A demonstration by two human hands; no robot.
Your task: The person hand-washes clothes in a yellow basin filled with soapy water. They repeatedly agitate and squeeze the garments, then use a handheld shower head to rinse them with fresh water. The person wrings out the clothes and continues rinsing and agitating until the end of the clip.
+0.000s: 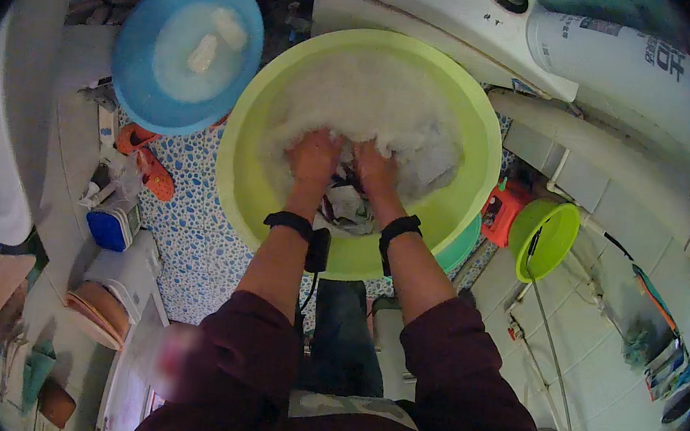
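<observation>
Before me stands a large yellow-green plastic basin [233, 172] with sudsy water and wet cloth in it. My left hand [316, 156] and my right hand [375, 165] are side by side in the basin, their fingers hidden by foam and cloth. Between and below them lies a bunched wet cloth [349, 206], pale with dark parts. More pale cloth [432, 161] shows under the foam [370, 92] at the right. Each wrist wears a black strap, and a small black box hangs by the left one.
A blue basin [127, 66] of cloudy water holds pale bars. Orange clogs [155, 175] lie on the pebble-patterned floor [190, 250]. To the right are a red container [501, 213], a small green bucket [560, 238] and wall pipes. A turquoise basin [462, 250] is partly under the large one.
</observation>
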